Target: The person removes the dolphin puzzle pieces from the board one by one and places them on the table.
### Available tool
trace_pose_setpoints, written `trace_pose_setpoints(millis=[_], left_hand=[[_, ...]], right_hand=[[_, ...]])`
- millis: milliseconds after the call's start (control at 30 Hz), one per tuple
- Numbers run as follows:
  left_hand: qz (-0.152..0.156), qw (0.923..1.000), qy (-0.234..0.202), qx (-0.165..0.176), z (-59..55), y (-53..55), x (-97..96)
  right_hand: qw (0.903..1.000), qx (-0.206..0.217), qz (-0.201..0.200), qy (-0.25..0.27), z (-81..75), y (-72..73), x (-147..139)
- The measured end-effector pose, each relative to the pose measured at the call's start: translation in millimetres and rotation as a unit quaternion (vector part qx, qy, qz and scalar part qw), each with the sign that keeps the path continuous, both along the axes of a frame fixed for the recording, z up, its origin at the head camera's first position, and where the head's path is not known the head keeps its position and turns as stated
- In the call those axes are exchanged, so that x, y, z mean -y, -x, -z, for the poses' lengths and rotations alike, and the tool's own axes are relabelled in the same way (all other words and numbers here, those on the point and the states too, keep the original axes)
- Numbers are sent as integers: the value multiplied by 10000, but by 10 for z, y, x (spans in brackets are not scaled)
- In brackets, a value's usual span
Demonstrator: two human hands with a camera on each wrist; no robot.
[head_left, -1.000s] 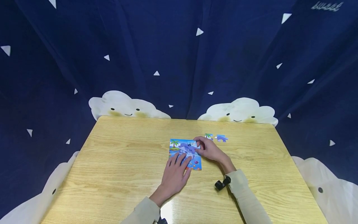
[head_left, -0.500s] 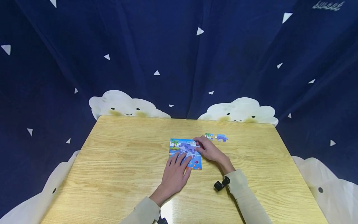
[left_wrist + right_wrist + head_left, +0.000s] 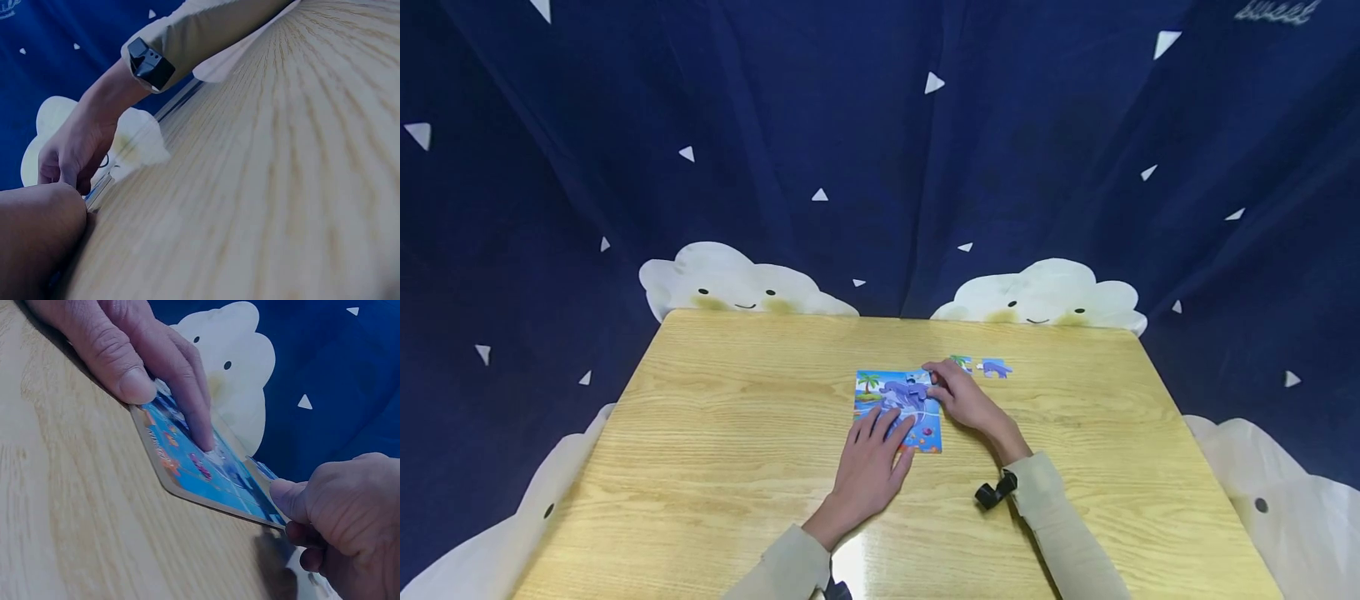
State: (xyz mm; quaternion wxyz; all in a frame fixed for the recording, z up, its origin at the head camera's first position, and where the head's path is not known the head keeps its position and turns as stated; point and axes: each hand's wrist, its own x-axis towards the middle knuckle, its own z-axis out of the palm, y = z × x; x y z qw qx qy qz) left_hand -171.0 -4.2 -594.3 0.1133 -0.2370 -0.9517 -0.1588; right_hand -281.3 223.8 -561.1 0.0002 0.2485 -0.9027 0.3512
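- A dark-blue curtain (image 3: 880,150) is hanging behind the desk (image 3: 722,400).
- The left hand (image 3: 867,471), grip spread, is covering the dolphin puzzle (image 3: 929,432) toward seven o'clock.
- The right hand (image 3: 966,404), at the puzzle's two o'clock, is pinching a piece (image 3: 262,469) in its grip.

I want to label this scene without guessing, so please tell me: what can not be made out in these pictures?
Head view: part of the puzzle board, covered by the left hand.
Head view: part of the palm-tree piece, behind the right hand.
Head view: the rest of the left sleeve, cut off by the bottom edge.
Right wrist view: the printed face of the held piece, seen nearly edge-on and partly behind the right hand.
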Motion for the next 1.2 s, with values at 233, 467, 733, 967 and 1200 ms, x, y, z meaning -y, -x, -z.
trace_pose_setpoints(millis=[233, 467, 733, 967, 1200], left_hand=[[0, 9998, -19, -175, 15, 10, 9], [5, 9998, -120, -162, 24, 8, 20], [35, 9997, -184, -159, -1, -3, 6], [23, 9999, -123, -40, -25, -11, 3], [59, 9995, -239, -205, -16, -7, 3]], right_hand=[[9995, -228, 76, 199, -61, -18, -112], [9992, -242, 267, 181, -117, -33, -279], [9979, -139, 564, 286, -148, -84, -540], [9949, 180, 940, 313, -177, -126, -762], [9922, 11, 1215, 291, -210, -83, -957]])
